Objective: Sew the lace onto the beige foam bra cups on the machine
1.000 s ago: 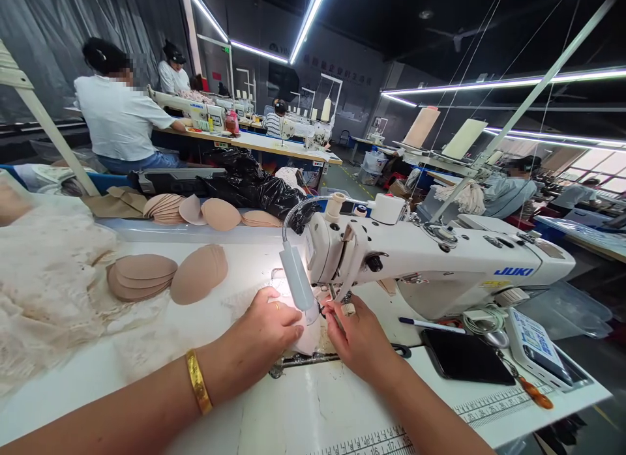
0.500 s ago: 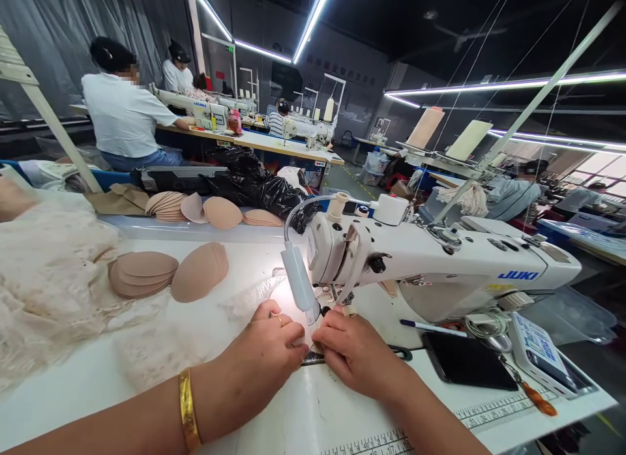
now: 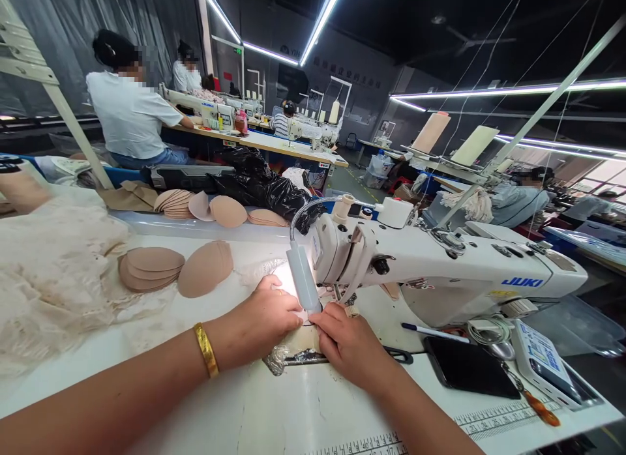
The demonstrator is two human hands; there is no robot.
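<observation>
Pale lace fabric (image 3: 261,270) lies at the needle end of a white sewing machine (image 3: 440,259), brightly lit by a small grey lamp (image 3: 302,276) on a bendy neck. My left hand (image 3: 271,318), with a ring and a gold bangle at the wrist, is closed on the near edge of this fabric, thumb and fingers pinched together. Close beside it, my right hand (image 3: 345,337) pinches the same edge just in front of the presser foot. The fingers and the lamp hide most of the piece and the needle.
Oval beige pads (image 3: 205,269) lie in stacks to the left, near a heap of cream lace (image 3: 53,279). On the right are a black phone (image 3: 472,367), a pen (image 3: 435,332) and a white control box (image 3: 545,357). Co-workers sit at other machines behind.
Both hands stay pinched at the fabric. My left hand and forearm have shifted slightly up and right, uncovering more of the machine's plate. The whole view has shifted a little.
</observation>
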